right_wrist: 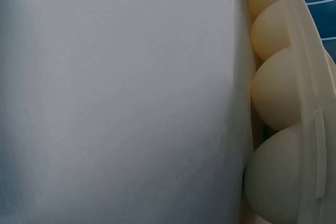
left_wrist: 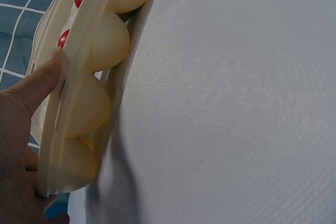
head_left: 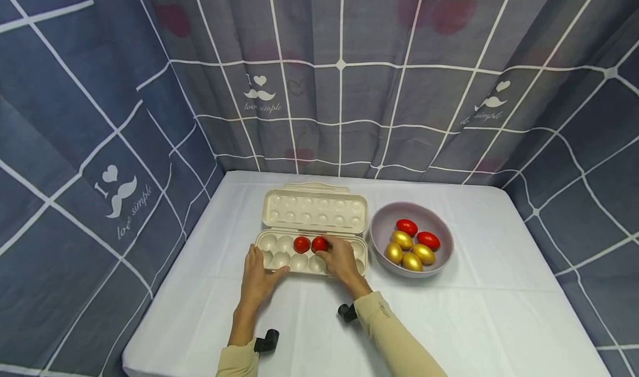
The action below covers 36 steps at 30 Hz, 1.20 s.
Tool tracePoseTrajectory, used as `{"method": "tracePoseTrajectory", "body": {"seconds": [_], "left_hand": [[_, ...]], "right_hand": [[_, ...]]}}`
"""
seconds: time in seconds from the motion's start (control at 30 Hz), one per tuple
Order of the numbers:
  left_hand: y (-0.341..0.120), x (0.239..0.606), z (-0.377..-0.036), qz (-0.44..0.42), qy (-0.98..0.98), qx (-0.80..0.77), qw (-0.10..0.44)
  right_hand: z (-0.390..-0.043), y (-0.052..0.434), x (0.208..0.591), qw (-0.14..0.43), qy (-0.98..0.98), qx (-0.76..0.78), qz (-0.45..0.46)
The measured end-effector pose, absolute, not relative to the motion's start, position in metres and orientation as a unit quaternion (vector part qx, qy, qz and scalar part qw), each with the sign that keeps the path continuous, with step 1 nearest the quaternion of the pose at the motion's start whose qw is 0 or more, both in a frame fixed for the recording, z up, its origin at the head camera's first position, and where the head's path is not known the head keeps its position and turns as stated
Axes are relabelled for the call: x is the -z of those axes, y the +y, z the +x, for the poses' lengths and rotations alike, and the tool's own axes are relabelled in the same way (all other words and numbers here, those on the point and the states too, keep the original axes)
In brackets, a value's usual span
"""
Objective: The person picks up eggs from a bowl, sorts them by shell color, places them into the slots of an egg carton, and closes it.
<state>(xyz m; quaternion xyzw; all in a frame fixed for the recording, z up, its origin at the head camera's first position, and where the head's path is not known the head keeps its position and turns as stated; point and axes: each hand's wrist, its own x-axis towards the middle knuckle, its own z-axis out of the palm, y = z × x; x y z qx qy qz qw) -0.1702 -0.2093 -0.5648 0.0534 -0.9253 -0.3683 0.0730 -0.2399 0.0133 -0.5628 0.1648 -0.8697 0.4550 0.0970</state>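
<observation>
A cream plastic egg carton (head_left: pixel 314 208) lies with its lid folded back, its cupped base toward me. Two glossy red eggs sit side by side in the back row. My right hand (head_left: pixel 341 258) reaches over the base and pinches the right-hand red egg (head_left: pixel 319 245) at its cup. The other red egg (head_left: pixel 302 244) stands in its cup just to the left. My left hand (head_left: pixel 256 278) grips the base's left end, thumb on the front rim and fingers along the side. In the left wrist view, that thumb (left_wrist: pixel 46 74) presses the rim beside the rounded cups.
Right of the carton, a mauve bowl (head_left: pixel 435 217) holds two red eggs (head_left: pixel 428 240) and several gold eggs (head_left: pixel 423 253). All rest on a table with a white cloth (head_left: pixel 479 310). A grey checked curtain (head_left: pixel 309 39) hangs behind the table and along its sides.
</observation>
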Motion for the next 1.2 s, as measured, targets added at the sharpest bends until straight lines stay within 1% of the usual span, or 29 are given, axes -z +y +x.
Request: {"method": "tracePoseTrajectory", "body": {"seconds": [0.17,0.43,0.7,0.97,1.07,1.2], "left_hand": [[-0.2098,0.5651,-0.1700,0.052,-0.926,0.363,0.086],[-0.2110,0.5662,-0.1735,0.057,-0.928,0.363,0.060],[-0.2112,0.5673,-0.1728,0.057,-0.929,0.360,0.059],[-0.2117,0.5669,-0.1713,0.060,-0.930,0.357,0.056],[-0.2117,0.5670,-0.1719,0.059,-0.930,0.359,0.056],[-0.2107,0.5658,-0.1720,0.059,-0.929,0.361,0.055]], "right_hand": [[-0.2405,0.0134,0.5646,0.102,-0.872,-0.448,0.170],[-0.2416,0.0140,0.5654,0.108,-0.861,-0.467,0.170],[-0.2406,0.0159,0.5661,0.091,-0.845,-0.502,0.160],[-0.2397,0.0174,0.5658,0.095,-0.849,-0.501,0.143],[-0.2396,0.0184,0.5654,0.093,-0.840,-0.516,0.140],[-0.2389,0.0203,0.5643,0.104,-0.813,-0.556,0.136]]}}
